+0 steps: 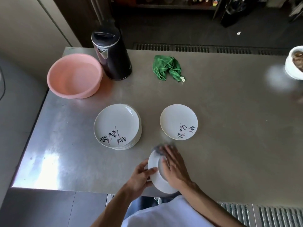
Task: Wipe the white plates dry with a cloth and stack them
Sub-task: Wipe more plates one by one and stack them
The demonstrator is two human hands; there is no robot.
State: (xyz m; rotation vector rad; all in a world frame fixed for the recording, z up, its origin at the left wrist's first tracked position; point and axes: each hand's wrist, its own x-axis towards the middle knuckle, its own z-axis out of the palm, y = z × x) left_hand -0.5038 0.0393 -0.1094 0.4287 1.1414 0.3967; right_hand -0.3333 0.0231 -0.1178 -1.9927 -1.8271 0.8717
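The left hand is gripping the rim of a tilted white plate over the near worktop edge, while the right hand, fingers flat, is pressing a grey cloth against its face. Wiping is in hand; next, the plate is needing a level set-down. One stack (number unreadable) and one single plate are lying beyond, with one green cloth farther back.

ok so on the table: stack of plates sits left of a single plate, third plate in front of both near the edge. Basin back left, kettle just right of it, crumpled cloth further right, bowl at far right.
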